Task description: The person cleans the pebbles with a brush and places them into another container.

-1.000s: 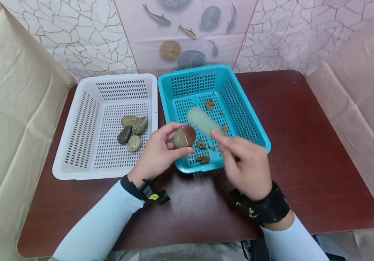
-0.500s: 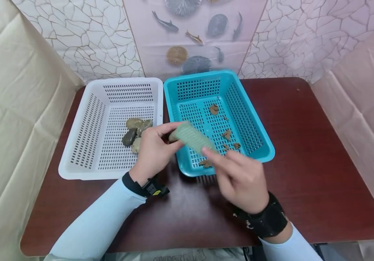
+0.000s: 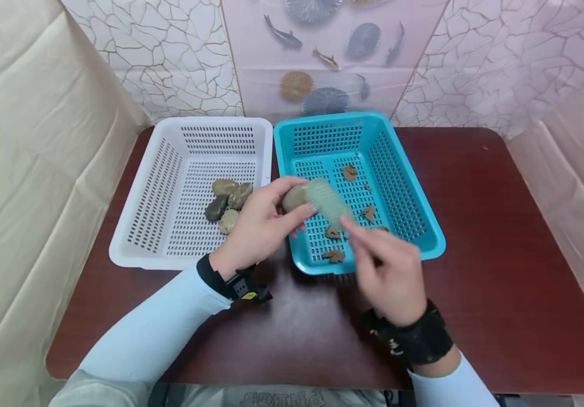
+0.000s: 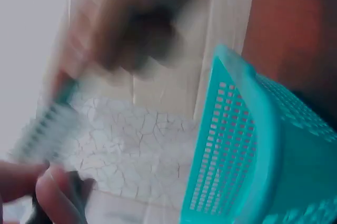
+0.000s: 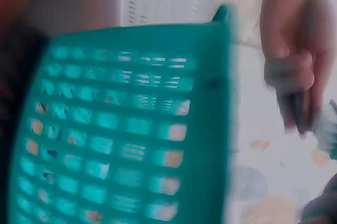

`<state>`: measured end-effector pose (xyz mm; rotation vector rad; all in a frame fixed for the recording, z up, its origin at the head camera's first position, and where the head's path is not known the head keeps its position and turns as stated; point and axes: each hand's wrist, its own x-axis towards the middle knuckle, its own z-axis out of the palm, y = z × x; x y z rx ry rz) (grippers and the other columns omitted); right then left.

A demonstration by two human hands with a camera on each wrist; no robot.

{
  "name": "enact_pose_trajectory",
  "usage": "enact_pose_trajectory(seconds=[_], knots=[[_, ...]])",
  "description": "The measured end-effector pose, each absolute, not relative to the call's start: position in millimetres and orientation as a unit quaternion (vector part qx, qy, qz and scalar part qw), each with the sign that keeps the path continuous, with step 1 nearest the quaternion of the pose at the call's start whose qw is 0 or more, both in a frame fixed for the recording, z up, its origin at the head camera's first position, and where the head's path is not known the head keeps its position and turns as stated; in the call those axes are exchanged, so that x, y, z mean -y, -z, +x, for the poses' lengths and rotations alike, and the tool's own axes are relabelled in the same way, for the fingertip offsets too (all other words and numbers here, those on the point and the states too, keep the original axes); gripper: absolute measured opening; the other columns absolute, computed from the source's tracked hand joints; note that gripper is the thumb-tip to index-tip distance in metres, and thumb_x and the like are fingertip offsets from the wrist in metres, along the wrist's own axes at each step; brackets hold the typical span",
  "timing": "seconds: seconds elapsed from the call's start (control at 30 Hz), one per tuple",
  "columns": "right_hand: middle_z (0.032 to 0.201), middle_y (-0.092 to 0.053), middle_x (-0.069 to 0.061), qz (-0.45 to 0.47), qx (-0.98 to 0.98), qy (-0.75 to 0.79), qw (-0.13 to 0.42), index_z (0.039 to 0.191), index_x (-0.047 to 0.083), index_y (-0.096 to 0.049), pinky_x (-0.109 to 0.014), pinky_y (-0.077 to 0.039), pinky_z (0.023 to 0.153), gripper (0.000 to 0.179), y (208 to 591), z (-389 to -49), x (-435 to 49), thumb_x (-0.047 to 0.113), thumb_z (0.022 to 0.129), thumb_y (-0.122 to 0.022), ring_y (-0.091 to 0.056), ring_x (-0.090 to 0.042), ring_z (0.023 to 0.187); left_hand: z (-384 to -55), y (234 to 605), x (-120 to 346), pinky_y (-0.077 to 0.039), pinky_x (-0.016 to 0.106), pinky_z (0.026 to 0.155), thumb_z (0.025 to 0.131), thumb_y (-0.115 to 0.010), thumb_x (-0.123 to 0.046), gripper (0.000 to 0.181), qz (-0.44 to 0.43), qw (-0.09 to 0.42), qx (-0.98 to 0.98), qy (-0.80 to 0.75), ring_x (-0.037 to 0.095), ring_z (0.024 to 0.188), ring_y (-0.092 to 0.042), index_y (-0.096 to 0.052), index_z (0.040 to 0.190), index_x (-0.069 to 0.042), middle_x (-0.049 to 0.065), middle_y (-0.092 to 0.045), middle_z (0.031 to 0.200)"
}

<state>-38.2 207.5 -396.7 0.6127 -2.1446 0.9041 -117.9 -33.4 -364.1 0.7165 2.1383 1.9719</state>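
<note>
My left hand (image 3: 261,226) grips a smooth grey-green stone (image 3: 293,198) over the near left part of the teal basket (image 3: 421,203). Between the fingers and thumb of my right hand (image 3: 390,263) is a pale green scrub brush (image 3: 328,202), whose head overlaps the stone's right side. The left wrist view shows rows of bristles on the blurred brush (image 4: 50,132), above the left fingertips (image 4: 58,195). Brown mud clumps (image 3: 349,172) lie on the teal basket's floor. In the right wrist view the left hand (image 5: 289,61) appears blurred beyond the basket wall.
To the left stands a white basket (image 3: 121,257) with several wet stones (image 3: 225,202) in it, its side close against the teal one. Both rest on a dark red-brown table (image 3: 505,271). Cream cloth (image 3: 27,169) hangs along the left side, and a patterned backdrop rises behind.
The brush has swung from beside the stone across its face, then back right to its edge. The stone's brown patch, visible a second ago, no longer shows. The head view has shifted left.
</note>
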Motion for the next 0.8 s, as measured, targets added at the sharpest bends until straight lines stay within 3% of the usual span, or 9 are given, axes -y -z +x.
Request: enact_pose_trajectory(seconds=[0.07, 0.13, 0.23, 0.33, 0.37, 0.4, 0.5, 0.6, 0.8], knots=[[0.091, -0.080, -0.012, 0.186, 0.860, -0.343, 0.328, 0.134, 0.005, -0.079, -0.023, -0.033, 0.052, 0.033, 399.2, -40.0, -220.8, 0.000, 0.102, -0.073, -0.048, -0.012, 0.056, -121.5, 357.5, 38.4, -0.061, 0.030, 0.063, 0.110, -0.066, -0.005, 0.032, 0.216, 0.086, -0.692, -0.683, 0.024, 0.074, -0.067, -0.065, 0.141, -0.002, 0.016, -0.068, 0.109], [0.110, -0.082, -0.015, 0.142, 0.877, -0.342, 0.305, 0.137, 0.008, -0.078, -0.024, -0.029, 0.050, 0.039, 399.8, -38.7, -232.5, -0.003, 0.100, -0.075, -0.045, -0.011, 0.052, -131.2, 349.9, 49.1, -0.058, 0.028, 0.061, 0.112, -0.063, -0.007, 0.032, 0.190, 0.075, -0.690, -0.694, 0.023, 0.073, -0.064, -0.062, 0.143, -0.003, 0.018, -0.065, 0.113], [0.094, -0.080, -0.007, 0.122, 0.879, -0.371, 0.273, 0.146, 0.013, -0.073, -0.024, -0.024, 0.045, 0.045, 400.4, -35.4, -241.6, -0.001, 0.104, -0.072, -0.032, -0.008, 0.046, -154.9, 339.0, 71.5, -0.055, 0.027, 0.062, 0.113, -0.061, -0.012, 0.032, 0.145, 0.044, -0.729, -0.668, 0.022, 0.076, -0.063, -0.057, 0.144, -0.006, 0.017, -0.063, 0.116], [0.065, -0.050, 0.003, 0.110, 0.875, -0.405, 0.239, 0.156, 0.016, -0.064, -0.026, -0.024, 0.046, 0.048, 401.8, -33.2, -243.4, 0.003, 0.109, -0.065, -0.026, -0.009, 0.047, -188.3, 339.6, 93.9, -0.049, 0.026, 0.062, 0.114, -0.062, -0.020, 0.033, 0.100, 0.033, -0.799, -0.592, 0.018, 0.077, -0.058, -0.051, 0.143, -0.008, 0.015, -0.062, 0.110], [0.064, -0.040, 0.004, 0.103, 0.874, -0.415, 0.230, 0.158, 0.016, -0.062, -0.026, -0.025, 0.046, 0.048, 402.0, -32.2, -243.8, 0.004, 0.111, -0.062, -0.027, -0.009, 0.049, -200.1, 342.4, 99.3, -0.048, 0.026, 0.063, 0.114, -0.062, -0.022, 0.035, 0.090, 0.044, -0.819, -0.565, 0.018, 0.078, -0.056, -0.048, 0.142, -0.007, 0.014, -0.061, 0.110], [0.065, -0.040, 0.004, 0.096, 0.872, -0.426, 0.222, 0.157, 0.014, -0.062, -0.027, -0.027, 0.048, 0.045, 402.3, -31.4, -243.9, 0.004, 0.113, -0.059, -0.031, -0.009, 0.051, -211.3, 345.8, 104.3, -0.047, 0.027, 0.064, 0.114, -0.062, -0.024, 0.036, 0.080, 0.058, -0.838, -0.537, 0.018, 0.079, -0.055, -0.046, 0.142, -0.007, 0.014, -0.060, 0.111], [0.068, -0.044, 0.002, 0.094, 0.861, -0.458, 0.202, 0.129, 0.000, -0.070, -0.029, -0.032, 0.053, 0.024, 403.2, -31.4, -244.2, 0.006, 0.117, -0.050, -0.038, -0.013, 0.056, -242.5, 360.6, 118.3, -0.047, 0.031, 0.067, 0.114, -0.061, -0.027, 0.039, 0.065, 0.103, -0.880, -0.458, 0.022, 0.085, -0.055, -0.046, 0.141, -0.003, 0.018, -0.059, 0.116], [0.070, -0.050, 0.001, 0.105, 0.852, -0.478, 0.187, 0.099, 0.002, -0.059, -0.029, -0.035, 0.056, 0.027, 403.4, -32.6, -243.8, 0.007, 0.119, -0.042, -0.041, -0.014, 0.057, -268.0, 377.9, 131.5, -0.051, 0.038, 0.081, 0.115, -0.060, -0.028, 0.039, 0.062, 0.144, -0.912, -0.380, 0.029, 0.100, -0.058, -0.050, 0.140, 0.000, 0.022, -0.060, 0.127], [0.067, -0.059, 0.001, 0.103, 0.839, -0.508, 0.166, 0.093, 0.004, -0.056, -0.025, -0.046, 0.048, 0.030, 403.6, -30.7, -244.6, 0.007, 0.119, -0.042, -0.050, -0.014, 0.049, -296.2, 408.6, 145.4, -0.054, 0.044, 0.091, 0.114, -0.062, -0.029, 0.038, 0.029, 0.192, -0.927, -0.321, 0.033, 0.109, -0.061, -0.057, 0.138, 0.001, 0.023, -0.060, 0.134]])
